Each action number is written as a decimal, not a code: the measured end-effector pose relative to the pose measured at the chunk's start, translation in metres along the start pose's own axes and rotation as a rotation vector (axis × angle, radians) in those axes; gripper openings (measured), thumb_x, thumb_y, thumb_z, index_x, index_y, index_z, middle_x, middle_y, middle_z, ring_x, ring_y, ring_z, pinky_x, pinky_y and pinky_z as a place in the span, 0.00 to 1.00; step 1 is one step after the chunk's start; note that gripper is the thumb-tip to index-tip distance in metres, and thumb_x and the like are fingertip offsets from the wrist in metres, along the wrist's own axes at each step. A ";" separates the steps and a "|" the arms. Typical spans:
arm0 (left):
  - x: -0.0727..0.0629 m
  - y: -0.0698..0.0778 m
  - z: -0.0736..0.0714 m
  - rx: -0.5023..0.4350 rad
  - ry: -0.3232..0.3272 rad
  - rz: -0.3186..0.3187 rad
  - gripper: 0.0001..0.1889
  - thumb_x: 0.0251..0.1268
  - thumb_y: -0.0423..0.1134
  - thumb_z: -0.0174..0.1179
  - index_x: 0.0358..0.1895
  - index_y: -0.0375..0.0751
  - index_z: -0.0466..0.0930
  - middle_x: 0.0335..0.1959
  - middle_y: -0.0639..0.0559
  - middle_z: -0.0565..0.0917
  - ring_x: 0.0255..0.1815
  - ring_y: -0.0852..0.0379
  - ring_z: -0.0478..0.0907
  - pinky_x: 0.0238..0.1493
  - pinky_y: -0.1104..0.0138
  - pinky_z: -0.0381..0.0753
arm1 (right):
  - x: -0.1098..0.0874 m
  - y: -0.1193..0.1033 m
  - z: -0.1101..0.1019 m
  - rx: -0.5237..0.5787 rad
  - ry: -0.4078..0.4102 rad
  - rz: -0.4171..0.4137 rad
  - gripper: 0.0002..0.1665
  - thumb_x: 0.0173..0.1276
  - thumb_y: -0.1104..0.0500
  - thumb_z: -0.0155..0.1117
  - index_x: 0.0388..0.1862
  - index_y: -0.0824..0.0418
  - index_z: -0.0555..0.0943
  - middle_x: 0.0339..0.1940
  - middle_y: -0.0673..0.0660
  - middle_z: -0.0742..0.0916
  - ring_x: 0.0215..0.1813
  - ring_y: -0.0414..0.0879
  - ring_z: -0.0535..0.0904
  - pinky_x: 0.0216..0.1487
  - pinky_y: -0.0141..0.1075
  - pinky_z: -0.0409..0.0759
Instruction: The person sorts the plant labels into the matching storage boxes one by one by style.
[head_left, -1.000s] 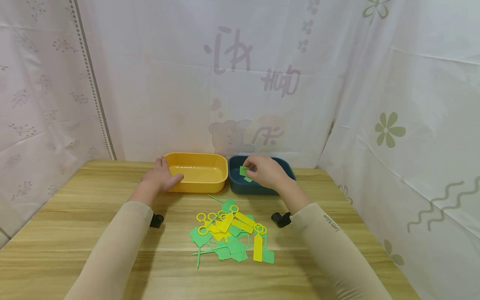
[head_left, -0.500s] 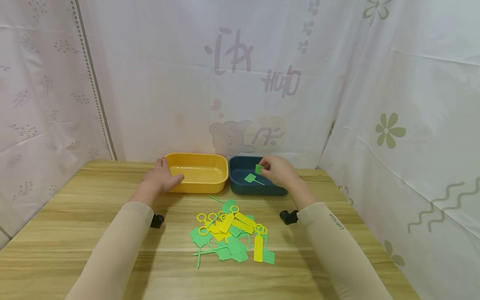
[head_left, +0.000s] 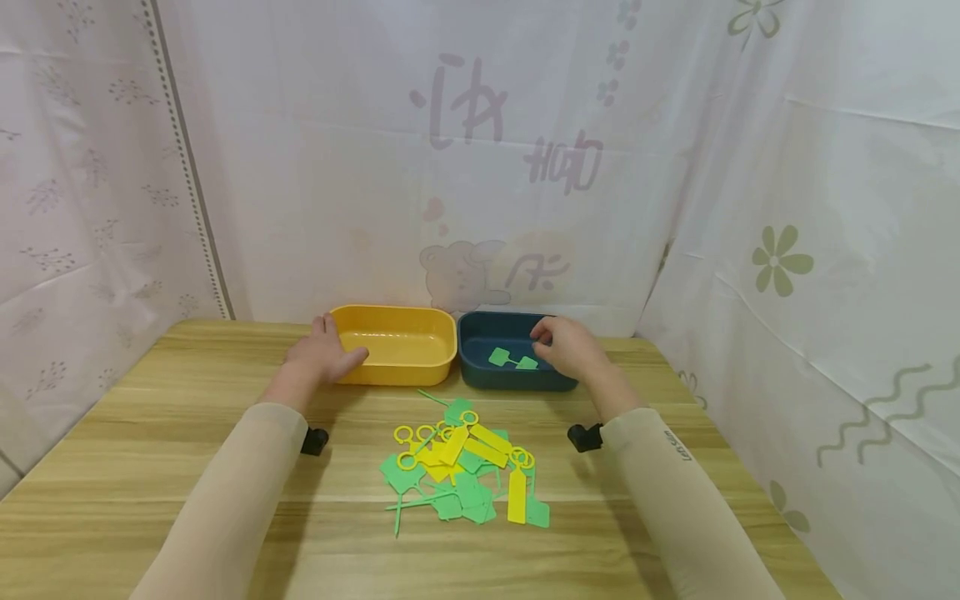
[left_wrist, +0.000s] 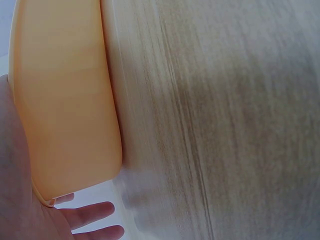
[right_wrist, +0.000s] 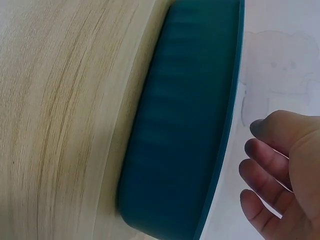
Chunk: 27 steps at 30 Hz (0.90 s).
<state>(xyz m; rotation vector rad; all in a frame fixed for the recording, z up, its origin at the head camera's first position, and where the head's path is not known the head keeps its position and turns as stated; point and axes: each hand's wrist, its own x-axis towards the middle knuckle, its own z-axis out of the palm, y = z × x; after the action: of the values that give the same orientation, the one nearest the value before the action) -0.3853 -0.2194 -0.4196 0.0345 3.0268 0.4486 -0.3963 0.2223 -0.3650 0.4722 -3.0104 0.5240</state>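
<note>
Green tag [head_left: 527, 363], just released, lay beside another tag [head_left: 499, 357] in the blue tray [head_left: 517, 381], apparently completing one transfer: right grip [head_left: 567, 346] empty, slightly parted; left grip [head_left: 318, 353] spread against the yellow tray [head_left: 397, 375]

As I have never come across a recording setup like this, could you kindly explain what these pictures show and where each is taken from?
There is no machine at work here, just a person's two bare hands. The wide picture comes from a camera on the head, looking forward and down; the two close ones come from a camera on each wrist.

On the wooden table lies a mixed pile of yellow tags and green tags. Behind it, a yellow tray and a dark blue tray stand side by side; two green tags lie in the blue one.

The left hand rests on the yellow tray's left end. The right hand is at the blue tray's right end, fingers loosely curled, holding nothing.
</note>
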 end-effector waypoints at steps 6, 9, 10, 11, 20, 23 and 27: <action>0.000 0.000 0.001 0.002 0.003 0.000 0.60 0.80 0.70 0.42 0.86 0.19 0.29 0.89 0.21 0.38 0.66 0.15 0.76 0.69 0.28 0.75 | 0.000 -0.008 0.002 -0.023 -0.027 -0.013 0.18 0.83 0.53 0.66 0.64 0.59 0.86 0.58 0.58 0.91 0.59 0.57 0.87 0.65 0.54 0.84; 0.000 0.000 0.002 0.005 0.000 0.001 0.60 0.79 0.70 0.41 0.86 0.19 0.28 0.89 0.21 0.38 0.65 0.15 0.78 0.68 0.29 0.77 | -0.001 -0.015 0.002 -0.033 -0.040 -0.029 0.19 0.83 0.52 0.66 0.65 0.58 0.86 0.58 0.57 0.91 0.60 0.55 0.87 0.65 0.53 0.85; 0.000 0.000 0.002 0.005 0.001 0.001 0.60 0.79 0.70 0.41 0.86 0.19 0.28 0.89 0.21 0.38 0.64 0.15 0.78 0.67 0.29 0.77 | -0.002 -0.019 0.002 -0.034 -0.042 -0.036 0.19 0.83 0.51 0.66 0.65 0.57 0.85 0.58 0.57 0.91 0.60 0.55 0.87 0.65 0.53 0.85; 0.001 0.000 0.001 0.003 0.001 -0.001 0.60 0.79 0.70 0.42 0.86 0.19 0.28 0.89 0.21 0.38 0.64 0.16 0.78 0.67 0.29 0.77 | -0.003 -0.022 0.001 -0.030 -0.045 -0.042 0.19 0.83 0.51 0.66 0.65 0.57 0.85 0.59 0.57 0.91 0.60 0.55 0.87 0.65 0.53 0.85; 0.002 0.000 0.001 0.002 -0.004 0.000 0.60 0.79 0.70 0.41 0.86 0.19 0.28 0.89 0.21 0.38 0.62 0.16 0.80 0.67 0.30 0.78 | -0.013 -0.053 0.004 -0.041 -0.026 -0.145 0.18 0.81 0.52 0.67 0.64 0.57 0.87 0.55 0.54 0.91 0.54 0.51 0.87 0.59 0.50 0.86; 0.002 0.000 0.001 -0.001 0.001 -0.003 0.60 0.79 0.70 0.42 0.86 0.19 0.28 0.89 0.22 0.38 0.63 0.16 0.79 0.68 0.28 0.76 | -0.016 -0.061 0.007 -0.055 -0.028 -0.192 0.17 0.81 0.52 0.67 0.62 0.56 0.88 0.53 0.52 0.90 0.53 0.49 0.86 0.57 0.48 0.86; 0.000 0.000 0.000 -0.006 0.013 -0.002 0.60 0.79 0.70 0.42 0.86 0.19 0.29 0.89 0.22 0.38 0.65 0.15 0.77 0.69 0.27 0.75 | -0.024 -0.072 0.010 -0.059 -0.044 -0.240 0.16 0.80 0.52 0.69 0.61 0.55 0.88 0.52 0.51 0.90 0.52 0.50 0.87 0.55 0.46 0.87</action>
<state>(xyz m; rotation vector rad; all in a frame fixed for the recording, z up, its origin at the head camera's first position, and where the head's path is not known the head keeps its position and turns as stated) -0.3857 -0.2192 -0.4199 0.0279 3.0378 0.4594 -0.3517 0.1614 -0.3534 0.8361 -2.9420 0.4104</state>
